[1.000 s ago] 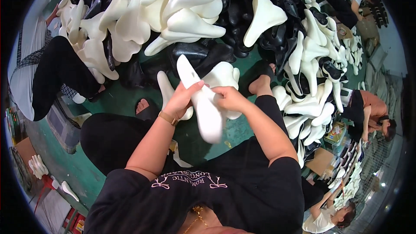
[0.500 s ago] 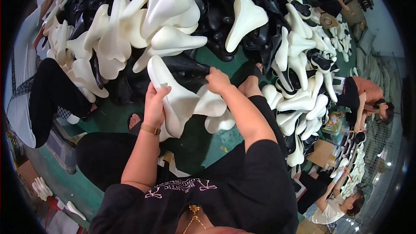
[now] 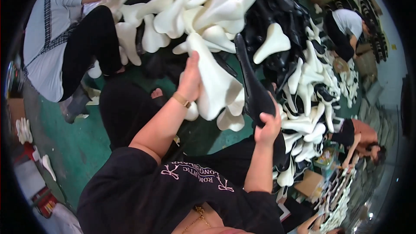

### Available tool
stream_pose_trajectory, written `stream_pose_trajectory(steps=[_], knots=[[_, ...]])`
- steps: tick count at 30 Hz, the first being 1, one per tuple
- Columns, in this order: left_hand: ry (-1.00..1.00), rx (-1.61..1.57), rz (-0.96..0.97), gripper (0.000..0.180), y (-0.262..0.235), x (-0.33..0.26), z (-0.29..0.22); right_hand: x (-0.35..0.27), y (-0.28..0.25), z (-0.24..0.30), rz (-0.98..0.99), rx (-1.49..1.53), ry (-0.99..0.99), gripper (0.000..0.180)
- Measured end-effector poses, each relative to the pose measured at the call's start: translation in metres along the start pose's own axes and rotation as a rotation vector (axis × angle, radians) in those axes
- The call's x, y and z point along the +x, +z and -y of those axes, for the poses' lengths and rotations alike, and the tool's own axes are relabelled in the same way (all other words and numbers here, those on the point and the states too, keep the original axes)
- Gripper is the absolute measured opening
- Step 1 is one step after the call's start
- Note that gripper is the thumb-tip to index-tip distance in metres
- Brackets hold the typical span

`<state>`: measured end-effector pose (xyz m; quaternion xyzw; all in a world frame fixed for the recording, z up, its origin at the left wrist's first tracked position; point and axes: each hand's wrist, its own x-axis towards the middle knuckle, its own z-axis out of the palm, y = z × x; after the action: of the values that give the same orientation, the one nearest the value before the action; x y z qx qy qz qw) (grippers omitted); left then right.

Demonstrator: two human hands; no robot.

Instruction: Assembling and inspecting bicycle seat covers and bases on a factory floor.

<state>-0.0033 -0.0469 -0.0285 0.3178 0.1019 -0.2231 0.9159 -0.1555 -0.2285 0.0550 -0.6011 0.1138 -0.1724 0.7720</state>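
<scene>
My left hand (image 3: 190, 80) grips a white bicycle saddle pad (image 3: 213, 82) by its left side, its narrow nose pointing away from me. In my right hand (image 3: 268, 125) is a black saddle piece (image 3: 252, 84), gripped near its wide end and tilted so its narrow end points up and away. The two pieces are side by side, close together. Below the held pad, more white saddle pads (image 3: 230, 120) show over my lap. A heap of white pads (image 3: 219, 6) lies just beyond my hands.
Black saddle pieces (image 3: 277, 11) pile up behind, with one white pad (image 3: 273, 43) on top. Another heap of mixed pads (image 3: 310, 82) lies to the right. A person in a checked apron (image 3: 56, 39) sits close on my left. Other people work at the far right, near a cardboard box (image 3: 310, 183).
My right hand has pulled the black saddle piece up from the pile and brought it to the right of the white pad. My left hand still holds the white pad. The view has turned.
</scene>
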Motion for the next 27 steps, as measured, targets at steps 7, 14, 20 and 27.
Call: stream_pose_trajectory(steps=[7, 14, 20, 27], knots=[[0.022, -0.054, 0.159, 0.069, 0.014, -0.019, -0.006, -0.034, 0.062, -0.024, 0.134, -0.962, -0.635, 0.044], [-0.023, -0.093, 0.195, 0.067, 0.026, -0.031, -0.013, -0.032, 0.071, -0.031, 0.173, -1.01, -0.712, 0.044], [-0.071, -0.089, 0.192, 0.069, 0.024, -0.032, -0.011, -0.028, 0.071, -0.033, 0.207, -1.016, -0.696, 0.044], [-0.066, -0.148, 0.131, 0.036, 0.028, -0.033, -0.005, -0.027, 0.073, -0.031, 0.248, -1.037, -0.736, 0.044]])
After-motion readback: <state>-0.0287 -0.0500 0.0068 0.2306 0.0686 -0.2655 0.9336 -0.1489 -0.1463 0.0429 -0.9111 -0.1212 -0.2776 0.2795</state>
